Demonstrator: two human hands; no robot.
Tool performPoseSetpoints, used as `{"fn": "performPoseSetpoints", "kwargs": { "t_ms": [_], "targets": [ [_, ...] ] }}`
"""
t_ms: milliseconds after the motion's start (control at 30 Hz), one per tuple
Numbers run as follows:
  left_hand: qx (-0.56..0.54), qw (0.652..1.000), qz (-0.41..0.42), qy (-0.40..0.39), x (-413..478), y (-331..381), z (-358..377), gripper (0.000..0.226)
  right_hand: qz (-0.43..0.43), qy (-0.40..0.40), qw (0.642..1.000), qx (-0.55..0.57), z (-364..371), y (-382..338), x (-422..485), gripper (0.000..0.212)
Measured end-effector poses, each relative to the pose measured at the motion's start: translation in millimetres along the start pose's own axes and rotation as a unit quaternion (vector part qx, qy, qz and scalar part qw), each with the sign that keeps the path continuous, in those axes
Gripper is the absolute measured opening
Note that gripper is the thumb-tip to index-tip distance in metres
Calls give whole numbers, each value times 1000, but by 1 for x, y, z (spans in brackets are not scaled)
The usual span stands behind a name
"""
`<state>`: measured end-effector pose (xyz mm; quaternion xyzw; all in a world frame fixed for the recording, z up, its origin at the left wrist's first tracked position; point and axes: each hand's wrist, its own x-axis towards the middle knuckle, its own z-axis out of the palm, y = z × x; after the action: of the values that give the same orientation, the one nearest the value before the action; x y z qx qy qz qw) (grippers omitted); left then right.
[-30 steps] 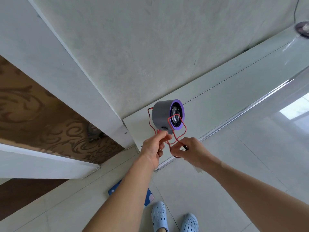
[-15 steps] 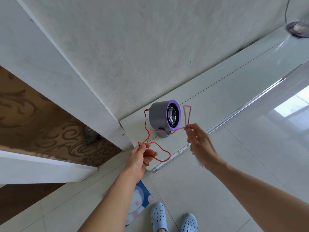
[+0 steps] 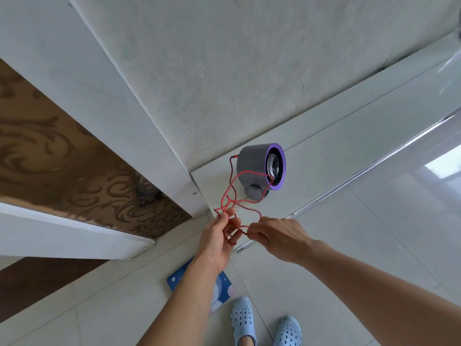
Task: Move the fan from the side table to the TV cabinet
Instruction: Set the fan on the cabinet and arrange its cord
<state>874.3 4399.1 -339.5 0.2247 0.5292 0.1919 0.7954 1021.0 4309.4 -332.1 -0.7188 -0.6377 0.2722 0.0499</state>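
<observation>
Fan (image 3: 259, 167) stands upright on the TV cabinet (image 3: 349, 136), near its left end. My left hand (image 3: 217, 236) and right hand (image 3: 279, 234) fingers pinch loops of its red cable (image 3: 233, 193). Risk: a taut cable could topple the fan.

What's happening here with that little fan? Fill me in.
A person is sorting out the red cable of a small grey fan with a purple rim. The fan stands on its base on the white cabinet top, near the corner by the wall. Neither hand is on the fan itself. The left hand holds gathered loops of the cable, and the right hand pinches another stretch of it. The cable runs up to the back of the fan.
</observation>
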Motion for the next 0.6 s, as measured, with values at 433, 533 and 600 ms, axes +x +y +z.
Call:
{"fn": "performPoseSetpoints", "kwargs": {
  "t_ms": [433,533,600],
  "targets": [
    [-208,975,23,74,55,-13,-17,38,80,-88,992,46,10,-1,43,9],
    [-220,972,7,78,70,-23,-18,44,170,-93,962,191,23,10,53,15],
    [-240,967,-6,81,76,-28,-16,43,249,-115,894,353,36,11,55,32]
  ]
}}
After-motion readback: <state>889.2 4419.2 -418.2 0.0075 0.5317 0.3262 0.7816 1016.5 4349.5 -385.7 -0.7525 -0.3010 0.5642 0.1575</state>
